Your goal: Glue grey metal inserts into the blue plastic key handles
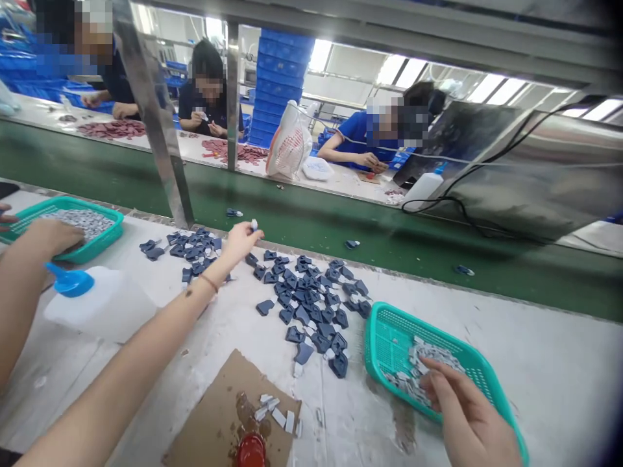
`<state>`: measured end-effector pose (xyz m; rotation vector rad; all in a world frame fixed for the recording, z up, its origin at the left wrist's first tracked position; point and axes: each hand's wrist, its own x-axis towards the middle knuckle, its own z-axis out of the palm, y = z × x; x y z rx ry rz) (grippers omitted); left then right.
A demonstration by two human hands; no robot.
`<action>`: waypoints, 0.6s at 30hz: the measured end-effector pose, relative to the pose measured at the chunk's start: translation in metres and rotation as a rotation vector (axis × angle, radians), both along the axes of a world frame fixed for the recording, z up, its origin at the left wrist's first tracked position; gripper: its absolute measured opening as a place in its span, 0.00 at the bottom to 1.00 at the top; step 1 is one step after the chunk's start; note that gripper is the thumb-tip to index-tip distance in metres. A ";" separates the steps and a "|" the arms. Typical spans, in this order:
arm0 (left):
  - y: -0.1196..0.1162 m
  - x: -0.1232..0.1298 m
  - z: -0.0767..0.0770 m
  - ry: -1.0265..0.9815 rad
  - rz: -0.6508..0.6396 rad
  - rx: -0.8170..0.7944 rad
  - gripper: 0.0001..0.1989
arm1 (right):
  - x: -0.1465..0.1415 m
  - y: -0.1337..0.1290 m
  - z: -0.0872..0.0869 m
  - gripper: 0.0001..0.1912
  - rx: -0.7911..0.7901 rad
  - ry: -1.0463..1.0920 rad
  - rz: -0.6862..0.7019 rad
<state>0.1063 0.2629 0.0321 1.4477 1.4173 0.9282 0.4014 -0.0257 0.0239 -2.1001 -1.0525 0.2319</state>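
My left hand (pixel 242 239) is stretched out over the far edge of the white table, by the green belt. A small white piece (pixel 254 225) shows at its pinched fingertips; the fingers hide the rest. My right hand (pixel 470 412) reaches into a green plastic basket (pixel 491 370), thumb and forefinger drawn together at the small grey pieces (pixel 433 353); what lies between them is hidden. Between my hands spreads a pile of navy plastic parts (pixel 311 292), many with white tips. Nearer me, several grey pieces (pixel 278 415) and a red cap (pixel 251 451) lie on wet-stained cardboard (pixel 209 408).
At left, a co-worker's hand (pixel 56 235) is at another green basket (pixel 117 224), behind a white bottle with blue spout (pixel 102 301). A green belt (pixel 311 217) carries a few navy parts. Metal posts (pixel 156 123) rise beyond the table; several people work across the belt.
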 end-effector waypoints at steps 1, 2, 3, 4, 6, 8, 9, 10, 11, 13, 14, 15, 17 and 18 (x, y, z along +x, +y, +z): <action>0.018 0.004 -0.002 0.075 0.011 0.025 0.13 | 0.013 0.002 -0.001 0.22 -0.046 -0.071 0.007; 0.033 0.008 -0.005 0.145 0.012 0.050 0.14 | 0.025 0.004 -0.002 0.22 -0.086 -0.142 0.030; 0.045 0.012 -0.008 0.209 0.006 0.070 0.15 | 0.034 0.005 -0.003 0.21 -0.123 -0.194 0.072; 0.056 0.014 -0.011 0.267 -0.008 0.089 0.15 | 0.040 0.006 -0.004 0.20 -0.151 -0.230 0.111; 0.071 0.016 -0.018 0.367 -0.044 0.121 0.15 | 0.047 0.009 -0.005 0.18 -0.192 -0.249 0.196; 0.081 0.015 -0.022 0.448 -0.076 0.153 0.15 | 0.049 0.011 -0.006 0.16 -0.225 -0.248 0.266; 0.084 0.013 -0.023 0.480 -0.083 0.171 0.15 | 0.049 0.013 -0.006 0.15 -0.243 -0.252 0.298; 0.087 0.010 -0.023 0.507 -0.080 0.192 0.14 | 0.048 0.015 -0.005 0.15 -0.259 -0.257 0.324; 0.090 0.006 -0.022 0.527 -0.070 0.217 0.14 | 0.048 0.017 -0.004 0.15 -0.275 -0.260 0.350; 0.093 -0.005 -0.019 0.544 -0.034 0.272 0.14 | 0.049 0.022 -0.001 0.14 -0.314 -0.252 0.412; 0.093 -0.012 -0.018 0.546 -0.018 0.294 0.15 | 0.049 0.024 0.000 0.13 -0.338 -0.240 0.449; 0.094 -0.019 -0.017 0.546 -0.004 0.305 0.16 | 0.050 0.026 0.002 0.13 -0.364 -0.224 0.488; 0.097 -0.032 -0.017 0.563 0.013 0.290 0.17 | 0.051 0.029 0.006 0.12 -0.414 -0.193 0.554; 0.099 -0.037 -0.017 0.583 0.019 0.266 0.18 | 0.051 0.031 0.007 0.11 -0.436 -0.181 0.577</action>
